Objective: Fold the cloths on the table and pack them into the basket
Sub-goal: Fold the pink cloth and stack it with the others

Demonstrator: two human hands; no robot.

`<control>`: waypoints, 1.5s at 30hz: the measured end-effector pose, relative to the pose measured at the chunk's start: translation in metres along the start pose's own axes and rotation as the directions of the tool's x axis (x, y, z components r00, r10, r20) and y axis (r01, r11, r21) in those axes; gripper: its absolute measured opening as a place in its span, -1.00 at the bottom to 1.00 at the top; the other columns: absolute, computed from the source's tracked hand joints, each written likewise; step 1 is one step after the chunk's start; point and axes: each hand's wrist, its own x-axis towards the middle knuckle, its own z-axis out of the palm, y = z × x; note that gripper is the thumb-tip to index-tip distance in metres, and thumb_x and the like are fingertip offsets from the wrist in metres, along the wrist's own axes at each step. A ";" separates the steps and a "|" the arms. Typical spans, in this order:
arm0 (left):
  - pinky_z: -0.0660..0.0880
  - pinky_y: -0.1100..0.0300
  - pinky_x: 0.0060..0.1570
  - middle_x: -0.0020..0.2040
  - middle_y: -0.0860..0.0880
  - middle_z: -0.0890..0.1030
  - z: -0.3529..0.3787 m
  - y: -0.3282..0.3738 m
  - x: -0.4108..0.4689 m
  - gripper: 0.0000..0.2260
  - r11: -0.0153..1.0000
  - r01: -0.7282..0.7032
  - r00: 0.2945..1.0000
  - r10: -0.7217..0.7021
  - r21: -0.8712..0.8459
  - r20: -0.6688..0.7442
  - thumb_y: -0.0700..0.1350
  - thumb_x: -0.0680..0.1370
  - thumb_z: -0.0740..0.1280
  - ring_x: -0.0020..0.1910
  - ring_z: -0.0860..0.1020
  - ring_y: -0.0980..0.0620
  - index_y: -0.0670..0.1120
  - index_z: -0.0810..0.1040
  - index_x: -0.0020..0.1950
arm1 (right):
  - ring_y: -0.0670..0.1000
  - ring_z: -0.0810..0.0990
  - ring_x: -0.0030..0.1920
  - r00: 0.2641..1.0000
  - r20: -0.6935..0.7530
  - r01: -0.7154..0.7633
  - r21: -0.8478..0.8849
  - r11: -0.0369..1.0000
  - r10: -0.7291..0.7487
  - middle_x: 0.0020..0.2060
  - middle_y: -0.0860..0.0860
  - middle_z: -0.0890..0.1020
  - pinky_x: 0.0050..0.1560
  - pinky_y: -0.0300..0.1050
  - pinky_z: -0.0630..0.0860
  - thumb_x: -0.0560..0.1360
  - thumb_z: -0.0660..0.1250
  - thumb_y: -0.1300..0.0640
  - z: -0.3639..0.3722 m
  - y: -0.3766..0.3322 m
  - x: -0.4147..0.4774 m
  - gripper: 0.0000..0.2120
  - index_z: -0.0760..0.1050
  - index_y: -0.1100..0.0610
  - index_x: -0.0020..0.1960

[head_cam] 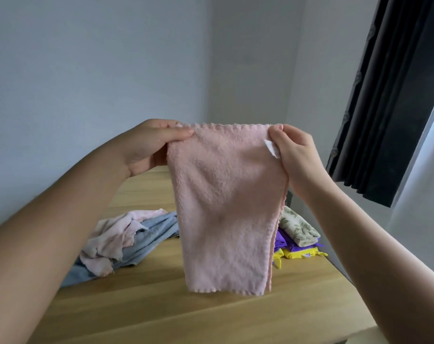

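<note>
A pale grey wall point(86, 58) filled the upper part of the view, and a dark pleated curtain point(389, 95) hung at the right. Below them ran a light wooden table point(211, 319).

A pink fleecy cloth point(223, 207) was held up in the air above the table, hanging down lengthwise with a second layer showing along its right edge, so it appeared doubled over. Its lower hem hung clear of the wood.

On the table to the left lay a crumpled heap: a blue cloth point(156, 232) with a pale pink cloth point(111, 237) bunched on top of it.

The left hand point(146, 147) pinched the pink fleecy cloth's upper left corner between thumb and curled fingers. The right hand point(295, 152) gripped the upper right corner in the same way, fingers closed round the edge.

To the right, partly behind the hanging cloth, sat a small stack: a folded floral cloth point(297, 229) resting on a purple cloth point(281, 240), with a yellow cloth point(297, 254) beneath.

A small white tag point(271, 147) stuck out from the fleecy cloth just beside the right hand's fingers.
</note>
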 end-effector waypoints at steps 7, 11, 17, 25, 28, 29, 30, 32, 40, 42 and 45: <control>0.45 0.18 -0.10 -0.17 -0.08 0.56 -0.005 -0.003 0.002 -0.93 0.998 -0.008 1.000 0.008 -0.055 -0.003 -0.15 0.53 0.31 -0.16 0.52 0.02 -0.14 0.54 -0.11 | 0.01 0.31 -0.31 1.000 -0.031 -0.011 -0.133 0.991 0.007 -0.34 0.06 0.38 -0.27 -0.06 0.22 0.53 0.19 0.02 0.004 0.006 0.003 -0.62 0.41 0.36 -0.21; 0.51 0.27 -0.27 -0.24 -0.05 0.59 -0.005 -0.044 0.024 -0.93 0.996 0.093 0.992 -0.093 -0.009 -0.080 -0.17 0.52 0.35 -0.26 0.54 0.04 -0.15 0.51 -0.14 | -0.05 0.30 -0.38 0.997 -0.053 -0.071 -0.249 0.966 0.059 -0.43 0.04 0.38 -0.33 -0.13 0.20 0.54 0.21 0.08 0.021 0.053 0.006 -0.65 0.41 0.33 -0.30; 0.45 0.17 -0.27 -0.33 -0.07 0.40 -0.006 -0.139 0.068 -0.89 0.904 0.326 0.938 -0.272 0.277 -0.217 -0.17 0.52 0.34 -0.31 0.38 0.01 -0.12 0.46 -0.19 | 0.07 0.39 -0.29 0.979 -0.038 -0.184 -0.577 0.796 0.199 -0.34 0.03 0.46 -0.35 -0.04 0.14 0.59 0.12 0.09 0.052 0.132 0.007 -0.73 0.42 0.18 -0.22; 0.37 0.27 -0.28 -0.24 0.09 0.58 -0.002 -0.176 0.074 -0.94 0.835 0.182 0.968 -0.060 0.520 -0.242 -0.13 0.49 0.35 -0.23 0.48 0.10 -0.03 0.62 -0.13 | 0.00 0.45 -0.28 0.996 -0.023 -0.083 -0.606 0.791 0.087 -0.39 -0.10 0.48 -0.33 -0.08 0.31 0.59 0.16 0.05 0.052 0.171 -0.004 -0.78 0.43 0.08 -0.19; 0.39 0.28 -0.23 -0.19 0.14 0.59 0.001 -0.172 0.056 -0.92 0.810 0.106 0.976 0.028 0.577 -0.218 -0.13 0.50 0.33 -0.18 0.51 0.16 -0.01 0.62 -0.09 | 0.03 0.46 -0.28 1.000 -0.008 0.008 -0.530 0.848 -0.014 -0.37 -0.07 0.49 -0.27 -0.01 0.39 0.58 0.20 0.07 0.043 0.176 -0.015 -0.76 0.43 0.15 -0.22; 0.40 0.27 -0.22 -0.19 0.14 0.60 0.002 -0.171 0.048 -0.92 0.808 0.084 0.975 0.055 0.584 -0.216 -0.13 0.50 0.33 -0.18 0.52 0.16 0.00 0.62 -0.08 | 0.04 0.48 -0.25 0.999 -0.002 0.034 -0.517 0.855 -0.041 -0.35 -0.05 0.51 -0.24 0.01 0.42 0.58 0.21 0.07 0.040 0.178 -0.020 -0.76 0.45 0.16 -0.21; 0.41 0.26 -0.20 -0.18 0.13 0.61 0.004 -0.172 0.038 -0.92 0.805 0.067 0.973 0.078 0.589 -0.217 -0.13 0.50 0.34 -0.18 0.53 0.16 0.01 0.63 -0.08 | 0.04 0.48 -0.23 0.998 0.006 0.063 -0.509 0.858 -0.069 -0.33 -0.05 0.52 -0.21 0.03 0.43 0.58 0.21 0.08 0.037 0.179 -0.027 -0.77 0.45 0.16 -0.21; 0.41 0.30 -0.20 -0.19 0.11 0.63 0.008 -0.173 0.022 -0.92 0.796 0.048 0.969 0.110 0.604 -0.222 -0.13 0.50 0.35 -0.19 0.54 0.15 0.00 0.64 -0.07 | 0.01 0.45 -0.21 0.992 0.018 0.119 -0.507 0.854 -0.128 -0.32 -0.10 0.48 -0.19 -0.02 0.41 0.58 0.23 0.11 0.035 0.180 -0.038 -0.78 0.45 0.15 -0.22; 0.39 0.39 -0.38 -0.46 0.18 0.57 0.023 -0.190 -0.036 -0.91 0.824 0.036 0.948 0.151 0.565 -0.280 -0.21 0.47 0.38 -0.44 0.54 0.19 -0.02 0.63 -0.12 | -0.09 0.37 -0.46 0.990 0.031 0.135 -0.537 0.833 -0.140 -0.53 -0.16 0.39 -0.40 -0.09 0.32 0.54 0.31 0.07 0.026 0.176 -0.080 -0.83 0.60 0.09 -0.17; 0.44 0.37 -0.46 -0.45 0.13 0.59 0.030 -0.204 -0.050 -0.86 0.870 0.056 0.962 0.084 0.489 -0.259 -0.27 0.49 0.37 -0.47 0.58 0.17 -0.02 0.60 -0.14 | -0.11 0.42 -0.51 0.997 0.065 0.059 -0.527 0.848 -0.029 -0.56 -0.14 0.47 -0.41 -0.11 0.37 0.55 0.30 0.05 0.025 0.181 -0.098 -0.84 0.60 0.06 -0.14; 0.50 0.38 -0.39 -0.26 -0.02 0.66 0.037 -0.214 -0.059 -0.81 0.907 0.078 0.959 0.045 0.414 -0.279 -0.29 0.50 0.35 -0.37 0.62 0.16 0.01 0.57 -0.15 | 0.00 0.63 -0.43 0.975 0.077 -0.189 -0.201 0.961 0.208 -0.34 0.00 0.68 -0.36 -0.13 0.52 0.58 0.27 0.14 0.028 0.177 -0.110 -0.83 0.60 0.17 -0.09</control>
